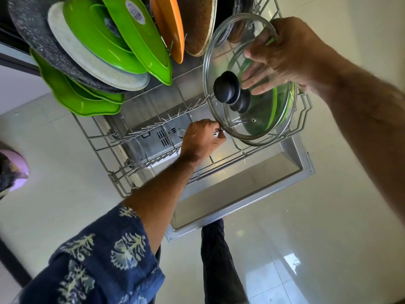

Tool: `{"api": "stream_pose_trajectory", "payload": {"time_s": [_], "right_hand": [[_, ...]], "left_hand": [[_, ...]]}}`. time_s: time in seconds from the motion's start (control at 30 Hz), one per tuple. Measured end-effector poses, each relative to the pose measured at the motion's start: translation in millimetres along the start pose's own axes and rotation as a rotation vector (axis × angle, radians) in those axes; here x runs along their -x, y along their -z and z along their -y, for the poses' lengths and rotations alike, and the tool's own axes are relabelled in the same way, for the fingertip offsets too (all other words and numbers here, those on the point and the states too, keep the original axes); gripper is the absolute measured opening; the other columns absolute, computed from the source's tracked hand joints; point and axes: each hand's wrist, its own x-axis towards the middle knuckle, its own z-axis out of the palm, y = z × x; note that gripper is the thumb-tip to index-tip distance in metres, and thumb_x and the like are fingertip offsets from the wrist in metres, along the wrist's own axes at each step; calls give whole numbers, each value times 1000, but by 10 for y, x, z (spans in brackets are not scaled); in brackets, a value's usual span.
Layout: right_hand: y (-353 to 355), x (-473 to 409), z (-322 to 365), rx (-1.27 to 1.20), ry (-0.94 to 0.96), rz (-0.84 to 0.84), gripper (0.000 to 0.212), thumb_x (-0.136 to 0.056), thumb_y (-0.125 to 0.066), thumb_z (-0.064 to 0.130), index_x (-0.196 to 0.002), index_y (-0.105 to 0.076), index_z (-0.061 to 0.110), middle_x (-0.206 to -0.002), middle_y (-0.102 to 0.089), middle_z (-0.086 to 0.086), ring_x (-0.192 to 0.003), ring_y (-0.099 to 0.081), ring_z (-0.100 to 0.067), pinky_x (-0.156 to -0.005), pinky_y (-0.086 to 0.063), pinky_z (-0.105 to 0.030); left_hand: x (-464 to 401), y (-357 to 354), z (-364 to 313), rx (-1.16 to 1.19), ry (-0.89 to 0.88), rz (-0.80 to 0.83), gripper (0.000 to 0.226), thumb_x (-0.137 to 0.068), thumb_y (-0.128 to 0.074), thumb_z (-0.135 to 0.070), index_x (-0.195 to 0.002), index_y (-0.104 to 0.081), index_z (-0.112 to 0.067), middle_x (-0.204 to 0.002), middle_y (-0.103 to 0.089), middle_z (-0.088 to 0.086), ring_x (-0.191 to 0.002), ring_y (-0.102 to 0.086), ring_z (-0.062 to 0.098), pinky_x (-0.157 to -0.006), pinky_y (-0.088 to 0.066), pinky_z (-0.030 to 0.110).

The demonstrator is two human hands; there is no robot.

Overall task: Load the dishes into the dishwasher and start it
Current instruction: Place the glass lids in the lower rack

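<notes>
The dishwasher's lower rack [103,137] is pulled out over the open door [241,194]. A glass lid [252,126] with a black knob [230,87] stands tilted on edge at the rack's right side. My right hand [282,51] grips its upper rim, with the fingers showing through the glass behind it. My left hand [201,139] reaches into the rack just below the lid's lower rim and pinches a small shiny metal piece, apparently a rack tine.
At the rack's far end stand green plates [131,38], an orange plate [173,25], a brown dish [199,23], a white plate [94,60] and a speckled grey pan [37,34]. More green plates [79,99] hang over the left edge. Pale floor tiles [306,216] surround the door.
</notes>
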Motion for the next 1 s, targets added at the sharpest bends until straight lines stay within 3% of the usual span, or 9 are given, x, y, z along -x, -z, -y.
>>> {"api": "stream_pose_trajectory", "payload": {"time_s": [0.13,0.3,0.4,0.53,0.63,0.77,1.0], "right_hand": [[-46,89,-93,-83,-24,-36,17,-100,-58,13,-108,-55,-1,-91,-69,-26,-76,-76,-26,-62,-63,-39],[-249,283,-339,-63,7,-130,29,-101,-54,16,-128,-43,10,-97,-68,-19,-76,-75,-21,-62,-63,-38],[-448,309,-508,81,95,-234,37,-101,-53,16,-134,-37,12,-98,-67,-13,-71,-73,-16,-59,-62,-33],[-579,214,-534,279,90,-360,41,-97,-60,24,-133,-41,14,-100,-68,-10,-78,-70,-20,-68,-61,-39],[-545,195,-448,707,60,-416,50,-94,-64,35,-133,-48,9,-114,-63,-14,-97,-61,-25,-79,-51,-33],[-380,236,-313,1227,112,-440,62,-84,-66,54,-126,-61,8,-127,-47,-16,-114,-45,-36,-90,-45,-48],[-301,270,-454,1237,202,-447,63,-85,-59,62,-127,-59,15,-118,-47,-12,-109,-43,-34,-92,-37,-51]], "left_hand": [[-5,-5,12,56,9,29,24,-85,-76,-22,-103,-77,-7,-99,-78,3,-83,-73,9,-81,-61,28],[-33,128,116,-152,-81,94,21,-89,-71,-25,-95,-77,-6,-85,-76,6,-65,-60,10,-87,-55,39],[-40,260,191,-361,-197,116,28,-91,-67,-37,-88,-76,-10,-79,-73,5,-68,-58,16,-93,-48,41],[0,349,193,-325,-190,28,44,-82,-76,-44,-113,-68,-14,-109,-71,6,-103,-64,23,-98,-45,42],[41,334,166,-264,-175,20,64,-81,-78,-42,-131,-53,-11,-125,-62,9,-114,-59,26,-98,-46,43],[77,296,133,-207,-131,34,71,-82,-77,-37,-139,-44,-10,-134,-57,8,-120,-58,26,-97,-50,46],[94,344,83,-202,-101,126,78,-82,-78,-32,-145,-37,-11,-140,-54,9,-128,-53,26,-102,-46,51]]}}
